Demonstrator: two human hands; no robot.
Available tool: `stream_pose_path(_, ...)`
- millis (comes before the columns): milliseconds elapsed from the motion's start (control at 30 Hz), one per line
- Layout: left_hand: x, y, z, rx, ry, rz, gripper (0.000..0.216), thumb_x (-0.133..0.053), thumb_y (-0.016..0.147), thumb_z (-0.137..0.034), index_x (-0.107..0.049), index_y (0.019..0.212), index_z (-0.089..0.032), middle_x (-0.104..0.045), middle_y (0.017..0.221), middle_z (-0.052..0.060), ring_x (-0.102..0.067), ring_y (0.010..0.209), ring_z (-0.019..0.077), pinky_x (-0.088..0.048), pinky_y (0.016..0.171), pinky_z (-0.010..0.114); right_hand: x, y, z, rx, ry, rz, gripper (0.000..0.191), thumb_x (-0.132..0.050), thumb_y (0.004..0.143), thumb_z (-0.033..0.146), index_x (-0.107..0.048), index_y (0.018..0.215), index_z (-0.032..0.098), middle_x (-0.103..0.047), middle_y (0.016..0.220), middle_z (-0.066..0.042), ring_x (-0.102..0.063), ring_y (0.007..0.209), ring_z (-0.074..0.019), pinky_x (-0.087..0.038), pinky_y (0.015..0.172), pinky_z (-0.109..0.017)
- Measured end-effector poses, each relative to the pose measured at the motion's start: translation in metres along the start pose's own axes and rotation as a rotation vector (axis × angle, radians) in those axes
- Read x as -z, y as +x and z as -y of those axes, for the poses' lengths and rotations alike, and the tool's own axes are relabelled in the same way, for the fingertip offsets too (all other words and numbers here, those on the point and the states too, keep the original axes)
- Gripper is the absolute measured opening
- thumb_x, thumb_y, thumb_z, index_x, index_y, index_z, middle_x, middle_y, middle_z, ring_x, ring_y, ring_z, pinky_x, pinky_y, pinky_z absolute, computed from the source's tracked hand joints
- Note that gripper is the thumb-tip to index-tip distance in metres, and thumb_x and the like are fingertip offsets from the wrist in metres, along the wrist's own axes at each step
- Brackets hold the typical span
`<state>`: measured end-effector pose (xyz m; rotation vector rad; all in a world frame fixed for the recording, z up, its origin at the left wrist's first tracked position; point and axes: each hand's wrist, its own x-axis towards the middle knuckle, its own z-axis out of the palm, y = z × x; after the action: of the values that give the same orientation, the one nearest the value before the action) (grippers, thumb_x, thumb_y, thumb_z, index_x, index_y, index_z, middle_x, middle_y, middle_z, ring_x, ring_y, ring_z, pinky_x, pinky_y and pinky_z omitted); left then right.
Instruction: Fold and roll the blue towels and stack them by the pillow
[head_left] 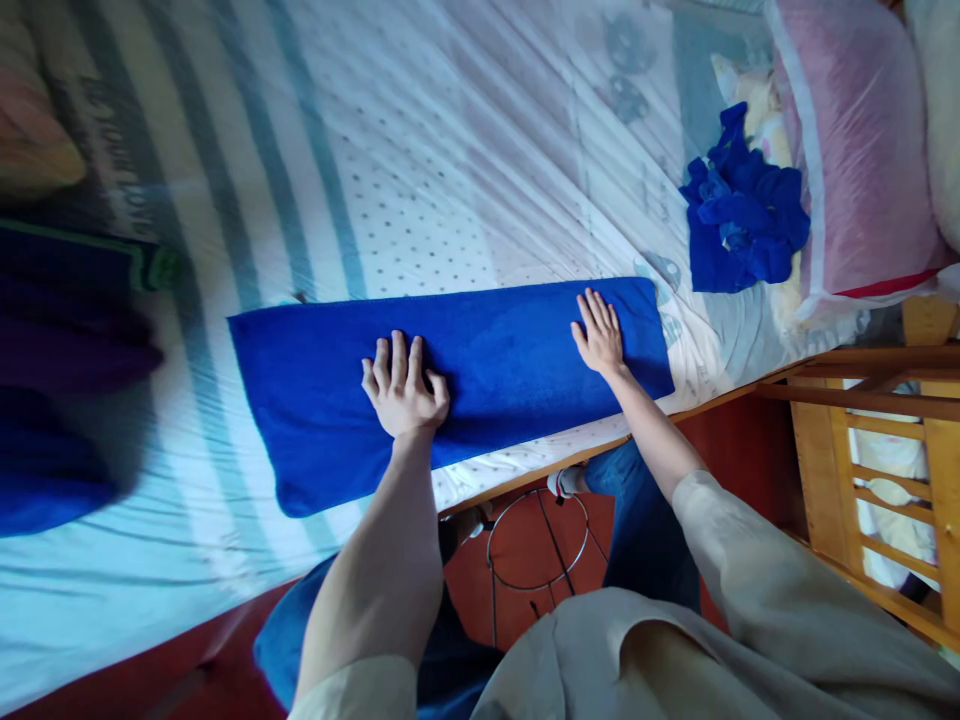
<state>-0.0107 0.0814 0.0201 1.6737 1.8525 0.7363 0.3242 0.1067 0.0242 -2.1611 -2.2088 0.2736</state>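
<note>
A long blue towel [495,360], folded into a narrow strip, lies flat along the near edge of the bed [420,170]. My left hand [403,385] rests palm down on the strip's middle, fingers spread. My right hand [600,332] lies flat on the towel near its right end, fingers together and pointing away from me. Neither hand grips anything.
A crumpled blue cloth [739,215] sits at the right beside a pink pillow [855,150]. Dark folded fabrics [67,340] are stacked at the left. A wooden crib frame [877,440] stands at the right. A wire ring stand [536,540] is on the red floor.
</note>
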Motion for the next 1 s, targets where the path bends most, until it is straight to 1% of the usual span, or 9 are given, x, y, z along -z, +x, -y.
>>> stream_pose_path(133, 0.000, 0.000, -0.001, 0.004, -0.006, -0.003, 0.064, -0.055, 0.085, -0.037, -0.057, 0.147, -0.020, -0.042, 0.163, 0.012, -0.025, 0.157, 0.0354, -0.005, 0.130, 0.059, 0.000, 0.003, -0.043, -0.106, -0.056, -0.062, 0.061, -0.028, 0.108, 0.039, -0.031, 0.163, 0.014, -0.029, 0.170, -0.012, -0.022, 0.160, -0.0218, -0.020, 0.130, -0.049)
stream_pose_path(300, 0.000, 0.000, 0.000, -0.005, 0.003, -0.015, 0.064, -0.055, 0.084, -0.037, -0.058, 0.146, -0.019, -0.043, 0.163, 0.012, -0.027, 0.157, 0.0347, -0.006, 0.130, 0.059, -0.003, 0.010, -0.075, -0.198, -0.091, -0.108, 0.063, -0.028, 0.108, 0.042, -0.030, 0.163, 0.010, -0.029, 0.170, -0.017, -0.025, 0.159, -0.0236, -0.025, 0.128, -0.049)
stream_pose_path(500, -0.002, 0.000, 0.002, -0.017, -0.007, -0.012, 0.065, -0.056, 0.084, -0.036, -0.058, 0.147, -0.020, -0.041, 0.164, 0.012, -0.026, 0.157, 0.0348, -0.005, 0.131, 0.059, 0.000, 0.018, -0.097, -0.223, -0.081, -0.104, 0.067, -0.026, 0.108, 0.045, -0.032, 0.160, 0.004, -0.030, 0.168, -0.021, -0.026, 0.158, -0.0239, -0.027, 0.127, -0.047)
stream_pose_path(633, -0.002, 0.000, 0.002, -0.009, -0.031, -0.019, 0.065, -0.057, 0.084, -0.036, -0.058, 0.146, -0.020, -0.042, 0.164, 0.011, -0.025, 0.157, 0.0345, -0.005, 0.131, 0.058, 0.007, 0.022, -0.105, -0.238, -0.058, -0.043, 0.069, -0.026, 0.108, 0.046, -0.030, 0.160, 0.001, -0.027, 0.168, -0.023, -0.024, 0.159, -0.0249, -0.025, 0.128, -0.047)
stream_pose_path(700, -0.002, 0.000, 0.003, -0.016, -0.019, -0.030, 0.064, -0.056, 0.084, -0.036, -0.058, 0.146, -0.020, -0.043, 0.163, 0.010, -0.027, 0.157, 0.0340, -0.007, 0.131, 0.058, 0.013, 0.023, -0.103, -0.251, -0.048, -0.012, 0.070, -0.024, 0.108, 0.046, -0.029, 0.161, 0.000, -0.026, 0.169, -0.023, -0.023, 0.159, -0.0257, -0.024, 0.128, -0.049)
stream_pose_path(767, -0.003, 0.000, 0.004, -0.031, 0.017, -0.032, 0.064, -0.055, 0.085, -0.035, -0.058, 0.147, -0.019, -0.043, 0.163, 0.010, -0.028, 0.157, 0.0334, -0.009, 0.130, 0.057, 0.018, 0.019, -0.091, -0.258, -0.046, -0.013, 0.069, -0.022, 0.109, 0.045, -0.028, 0.161, 0.002, -0.024, 0.170, -0.023, -0.020, 0.160, -0.0269, -0.021, 0.128, -0.053)
stream_pose_path(833, -0.005, 0.000, 0.007, -0.049, 0.065, -0.029, 0.063, -0.053, 0.087, -0.034, -0.057, 0.148, -0.018, -0.042, 0.163, 0.010, -0.028, 0.156, 0.0328, -0.010, 0.130, 0.056, 0.020, 0.009, -0.063, -0.250, -0.040, -0.048, 0.067, -0.020, 0.109, 0.044, -0.026, 0.163, 0.004, -0.020, 0.171, -0.022, -0.015, 0.161, -0.0280, -0.018, 0.128, -0.056)
stream_pose_path(933, -0.006, 0.001, 0.011, -0.071, 0.116, -0.027, 0.064, -0.050, 0.088, -0.032, -0.055, 0.150, -0.018, -0.041, 0.164, 0.010, -0.027, 0.157, 0.0324, -0.011, 0.130, 0.056, 0.015, -0.020, 0.005, -0.187, 0.018, -0.087, 0.066, -0.020, 0.109, 0.041, -0.020, 0.165, 0.008, -0.016, 0.173, -0.018, -0.009, 0.162, -0.0285, -0.015, 0.129, -0.058)
stream_pose_path(1000, -0.007, 0.000, 0.012, -0.084, 0.136, -0.031, 0.063, -0.050, 0.088, -0.031, -0.054, 0.150, -0.018, -0.041, 0.165, 0.011, -0.028, 0.156, 0.0324, -0.012, 0.130, 0.056, 0.006, -0.043, 0.055, -0.103, 0.083, -0.057, 0.065, -0.024, 0.108, 0.040, -0.018, 0.167, 0.013, -0.016, 0.173, -0.015, -0.008, 0.162, -0.0281, -0.014, 0.129, -0.058)
